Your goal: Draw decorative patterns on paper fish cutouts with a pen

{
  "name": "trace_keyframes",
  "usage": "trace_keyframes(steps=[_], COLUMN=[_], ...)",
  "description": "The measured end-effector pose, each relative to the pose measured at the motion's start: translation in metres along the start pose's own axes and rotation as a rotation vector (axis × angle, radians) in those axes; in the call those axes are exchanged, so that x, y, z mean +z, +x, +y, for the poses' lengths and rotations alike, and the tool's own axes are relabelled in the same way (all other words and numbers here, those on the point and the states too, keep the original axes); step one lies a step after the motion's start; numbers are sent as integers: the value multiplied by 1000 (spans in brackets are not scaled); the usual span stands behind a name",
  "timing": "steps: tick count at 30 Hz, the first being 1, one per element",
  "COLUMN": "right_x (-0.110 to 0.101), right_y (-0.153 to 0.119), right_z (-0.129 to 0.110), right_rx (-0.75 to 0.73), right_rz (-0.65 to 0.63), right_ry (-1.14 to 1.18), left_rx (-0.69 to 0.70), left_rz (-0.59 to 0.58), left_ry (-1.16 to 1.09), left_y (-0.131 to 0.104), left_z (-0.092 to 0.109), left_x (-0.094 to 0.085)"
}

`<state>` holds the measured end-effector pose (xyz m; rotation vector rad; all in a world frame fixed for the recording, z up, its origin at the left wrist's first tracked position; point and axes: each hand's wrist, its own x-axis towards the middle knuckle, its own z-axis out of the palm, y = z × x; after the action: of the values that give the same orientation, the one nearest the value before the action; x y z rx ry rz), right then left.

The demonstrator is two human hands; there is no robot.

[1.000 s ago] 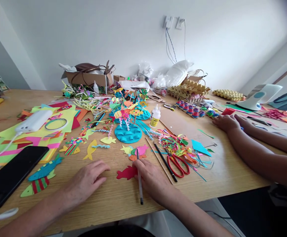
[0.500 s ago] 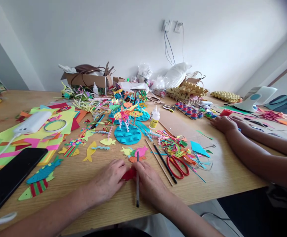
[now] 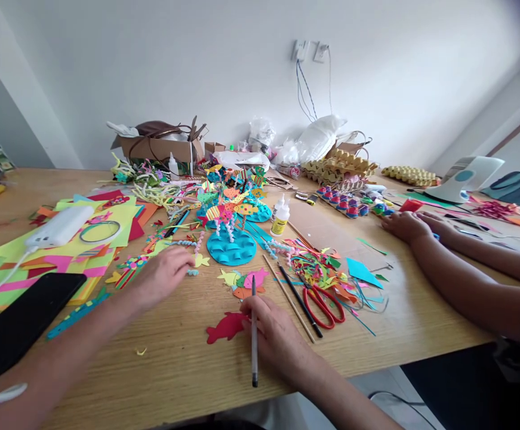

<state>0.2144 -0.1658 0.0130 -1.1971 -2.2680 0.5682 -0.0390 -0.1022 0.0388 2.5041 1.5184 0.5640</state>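
Note:
My right hand [image 3: 280, 337] is closed round a slim dark-tipped pen [image 3: 254, 352], held nearly upright with its point away from me. Its fingers also reach the tail end of a red paper fish [image 3: 226, 327] lying on the table. Off to the left, my left hand [image 3: 168, 275] is over the small craft pieces, fingers loosely bent and apart, with nothing visible in them. Near its fingertips lies a pale yellow paper fish [image 3: 202, 261]. Beyond the pen rest several cut paper fish, among them a pink one [image 3: 257, 277].
Red-handled scissors [image 3: 325, 307], a black pencil [image 3: 302, 304] and a wooden stick lie at right. A blue egg-carton base [image 3: 231, 248] with paper fish stands mid-table beside glue bottles [image 3: 280, 220]. A black phone [image 3: 27, 316] lies left. Another person's arms [image 3: 452, 263] rest at right.
My left hand has left the red fish and moved left and away from me. The red fish now lies flat in view. My right hand keeps the pen.

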Motion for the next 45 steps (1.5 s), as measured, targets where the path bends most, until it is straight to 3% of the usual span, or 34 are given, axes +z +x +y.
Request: trace_keyframes(steps=[5,13,29,45], right_x=[-7,-11,-14,-14], right_y=[-1,-8,-7,-2], right_z=[-1,-1,-4,-8], right_rx=[-66,-75,-54,-59], right_rz=[98,107,73,50], right_ry=[36,44,66,64], left_rx=[-50,-18,49,99], left_rz=[20,-104,-152,-130], left_ry=[102,242,355,452], left_y=[34,59,62,57], left_z=[-39,-62,-64,-46], left_x=[5,28,35,32])
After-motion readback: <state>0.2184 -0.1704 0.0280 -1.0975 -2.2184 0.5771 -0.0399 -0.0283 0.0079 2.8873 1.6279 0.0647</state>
